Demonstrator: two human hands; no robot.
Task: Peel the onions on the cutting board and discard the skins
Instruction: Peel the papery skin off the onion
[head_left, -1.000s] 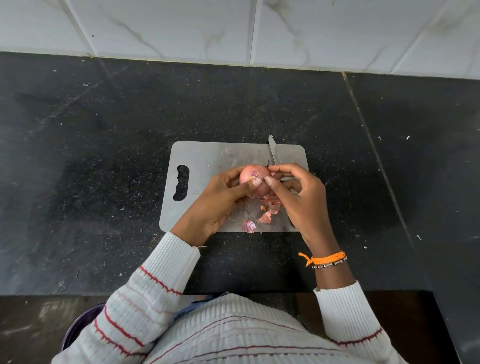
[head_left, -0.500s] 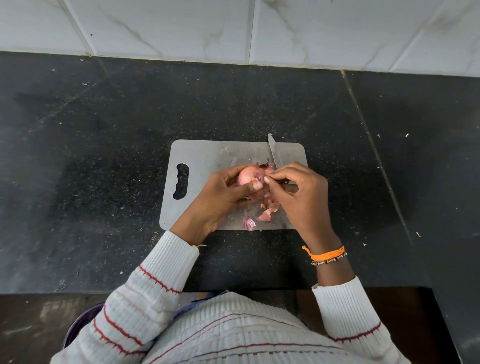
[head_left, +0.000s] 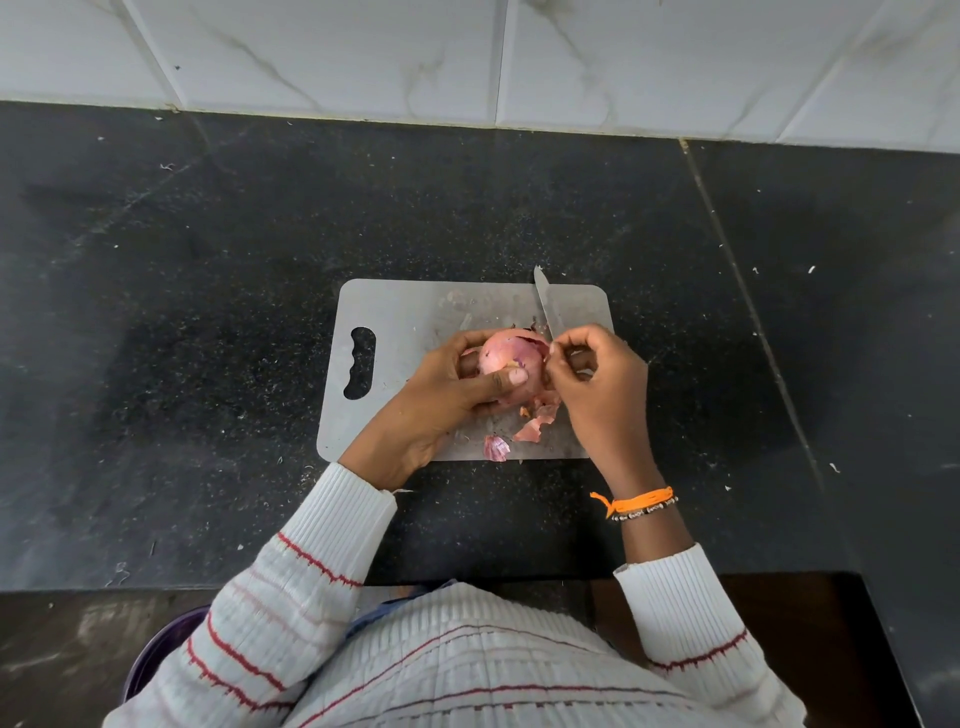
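Note:
A pink onion (head_left: 511, 358) is held just above the grey cutting board (head_left: 410, 317) in my left hand (head_left: 452, 400), thumb across its front. My right hand (head_left: 597, 384) sits against the onion's right side, with its fingertips pinching the edge of the skin near the top. Torn skin pieces (head_left: 530, 428) lie on the board below the onion, and one more skin piece (head_left: 496, 448) rests at the board's near edge. A knife (head_left: 543, 301) lies on the board behind my right hand, blade pointing away; its handle is hidden.
The board lies on a black speckled counter (head_left: 208, 312) with a white tiled wall (head_left: 467, 52) behind. A seam (head_left: 748, 312) runs through the counter to the right. A purple container rim (head_left: 156, 660) shows below the counter edge at lower left.
My right hand's fingertips have shifted from the onion's front up to its top right edge. The onion has turned a little in my left hand.

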